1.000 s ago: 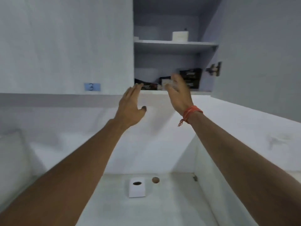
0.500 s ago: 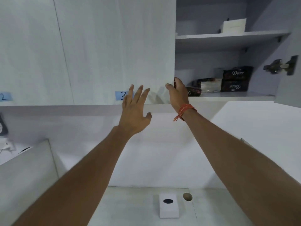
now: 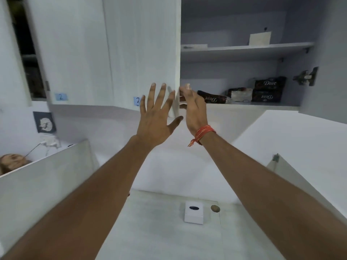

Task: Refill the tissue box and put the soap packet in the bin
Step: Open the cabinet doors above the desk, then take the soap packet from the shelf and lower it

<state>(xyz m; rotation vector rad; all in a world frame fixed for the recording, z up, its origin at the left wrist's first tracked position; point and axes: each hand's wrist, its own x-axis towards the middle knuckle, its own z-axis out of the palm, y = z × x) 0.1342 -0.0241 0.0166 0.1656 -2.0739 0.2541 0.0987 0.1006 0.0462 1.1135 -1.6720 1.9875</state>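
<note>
You are at the cupboard stage: you are opening door 3 (image 3: 142, 53) to get at supplies, and nothing has yet been taken for the tissue box (image 3: 194, 212), which sits on the desk (image 3: 159, 231) far below your fingers with its slot dark.

Your right hand (image 3: 194, 109) has its fingers curled around the free edge of the door, thumb side behind it, so it is clamped on the door. Your left hand (image 3: 155, 117) is flat with its fingers spread apart, holding nothing, just in front of the door face beside the edge.

The soap packets (image 3: 268, 89) lie on the lower shelf (image 3: 253, 104), beyond and to the right of your right fingers; one dark packet (image 3: 212, 97) rests just past them.

Next, I judge, you swing the door wide, then let go and reach in.

Compared with half a second back, the door stands further out from the cabinet, and your left hand has risen closer to its edge.
</note>
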